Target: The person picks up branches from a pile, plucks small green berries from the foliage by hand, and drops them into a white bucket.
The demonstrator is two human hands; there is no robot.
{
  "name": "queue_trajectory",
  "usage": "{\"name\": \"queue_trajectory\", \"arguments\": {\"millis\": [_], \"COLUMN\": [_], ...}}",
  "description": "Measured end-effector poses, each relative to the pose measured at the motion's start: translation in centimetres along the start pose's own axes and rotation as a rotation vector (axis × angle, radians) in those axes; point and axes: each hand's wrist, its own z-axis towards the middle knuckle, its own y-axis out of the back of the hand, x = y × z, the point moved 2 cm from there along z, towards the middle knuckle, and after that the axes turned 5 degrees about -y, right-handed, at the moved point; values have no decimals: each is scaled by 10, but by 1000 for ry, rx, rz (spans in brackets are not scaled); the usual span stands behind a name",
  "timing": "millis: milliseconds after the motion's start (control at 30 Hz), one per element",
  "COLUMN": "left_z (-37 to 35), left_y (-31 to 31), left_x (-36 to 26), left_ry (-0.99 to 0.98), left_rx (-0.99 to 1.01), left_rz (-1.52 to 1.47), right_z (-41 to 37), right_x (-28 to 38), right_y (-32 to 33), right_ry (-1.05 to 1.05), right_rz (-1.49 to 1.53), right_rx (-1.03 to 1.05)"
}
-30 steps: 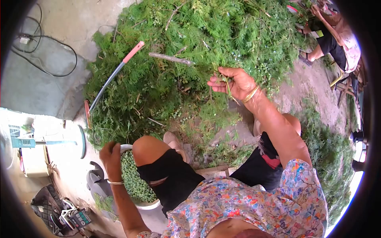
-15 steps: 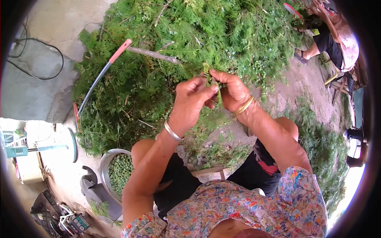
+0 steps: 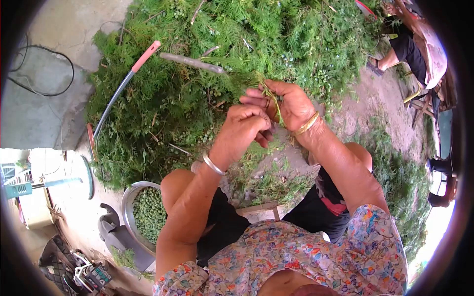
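My right hand (image 3: 294,104), with a gold bangle on its wrist, pinches a thin green evergreen sprig (image 3: 276,104) between thumb and fingers. The sprig's feathery tip spreads up and left over the pile. Close beside it, my left hand (image 3: 244,129) has its fingers curled in, a silver bangle on its wrist. What those fingers hold, if anything, is hidden. Beyond both hands lies a large heap of cut evergreen branches (image 3: 163,93) dotted with small pale green cones.
A metal basin (image 3: 129,207) of green cones stands by my left knee. A bow saw (image 3: 116,103) with a pinkish handle and a bare stick (image 3: 192,62) lie on the heap. At the upper right another person (image 3: 417,54) sits. Loose sprigs (image 3: 276,190) litter the ground between my legs.
My left hand has moved away from the sprig, down and slightly left, its fingers curling in. The right hand keeps the sprig. The view has shifted slightly.
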Motion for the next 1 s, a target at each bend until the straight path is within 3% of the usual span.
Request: {"name": "queue_trajectory", "arguments": {"millis": [67, 133, 167, 233, 367, 433, 667, 733, 867, 1000], "left_z": [-3, -4, -2, 2, 6, 8, 10, 12, 9, 8], "left_y": [-8, -11, -13, -12, -11, -7, 1, 5, 1, 3], "left_x": [5, 2, 6, 12, 17, 19, 12, 15, 3, 2], "left_ry": [-16, -209, -210, -297, -257, -265, -197, -131, -120, -167], "left_rx": [-38, -116, -120, -273, -298, -276, -198, -182, -103, 5], "left_rz": [-117, -79, -78, -35, -112, -199, -308, -105, -181, -77], "right_z": [0, 0, 3, 11, 15, 16, 11, 5, 3, 7], "right_x": [3, 2, 0, -5, -12, -17, -21, -18, -12, -9], "right_y": [-1, -3, -1, 3, 6, 10, 3, 1, 2, 11], "right_ry": [-1, -17, -19, -2, 45, 21, 39, 30, -47, -21], "right_rz": [33, -40, -41, 6, -145, -328, -282, -317, -284, -262], "right_rx": [-11, -8, -5, 108, 81, 43, 36, 33, 84, 4]}}
